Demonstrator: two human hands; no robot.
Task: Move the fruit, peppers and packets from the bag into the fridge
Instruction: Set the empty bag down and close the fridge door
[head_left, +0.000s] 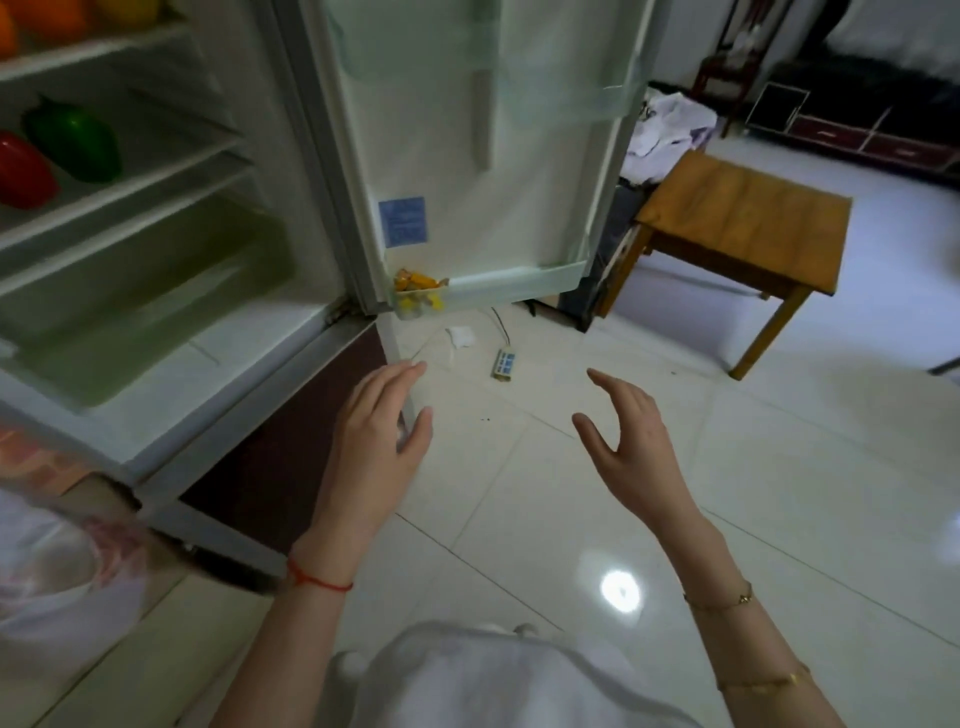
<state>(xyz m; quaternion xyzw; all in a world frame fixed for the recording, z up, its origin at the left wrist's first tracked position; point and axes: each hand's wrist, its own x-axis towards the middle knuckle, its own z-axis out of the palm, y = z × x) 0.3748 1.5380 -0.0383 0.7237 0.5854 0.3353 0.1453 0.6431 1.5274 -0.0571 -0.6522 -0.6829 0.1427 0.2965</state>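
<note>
At the left of the view stands one fridge (171, 374), its upper compartment open, white inside with glass shelves and a clear drawer below them. One door (498, 156) is swung wide, and its lowest pocket holds a small heap of yellow and orange packets (418, 291), too jumbled to count. Right of the door is one wooden table (743, 228), bare-topped, on pale floor tiles. One translucent plastic bag (57, 582) sits blurred at the lower left edge; what it holds cannot be made out.

Two hands hover over the floor in front of the fridge, both empty. One, the left hand (374, 441), has its fingers straight and together, near the fridge's lower corner; a red string circles its wrist. Its partner, the right hand (628, 441), is spread loosely with fingers slightly bent, thin gold bracelets on the forearm.

Two peppers lie side by side on a middle shelf: one green pepper (72, 140), glossy and oblong, and one red pepper (21, 171), cut by the frame edge. On the top shelf are orange fruit (36, 18), partly out of view. One white power strip (504, 362) lies on the floor.
</note>
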